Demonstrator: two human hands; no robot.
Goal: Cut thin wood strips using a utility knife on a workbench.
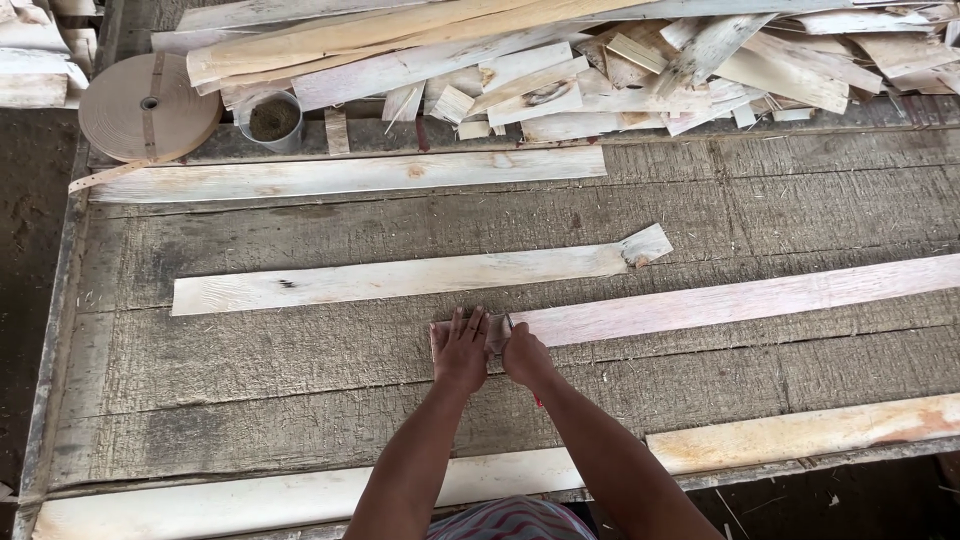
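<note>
A long pinkish veneer strip [740, 298] lies across the worn wooden table [300, 370], running off to the right. My left hand [460, 350] lies flat with spread fingers on the strip's left end. My right hand [526, 357] is closed around a small tool with a metal tip at the strip's edge; a bit of red shows under the wrist. What the tool is, I cannot tell. A paler strip [410, 277] with a broken right end lies just beyond my hands.
A third pale strip [350, 175] lies farther back. Behind it sits a heap of veneer scraps [620, 70], a roll of brown tape [148, 106] and a small metal can [272, 120]. Long strips [800, 435] line the near table edge.
</note>
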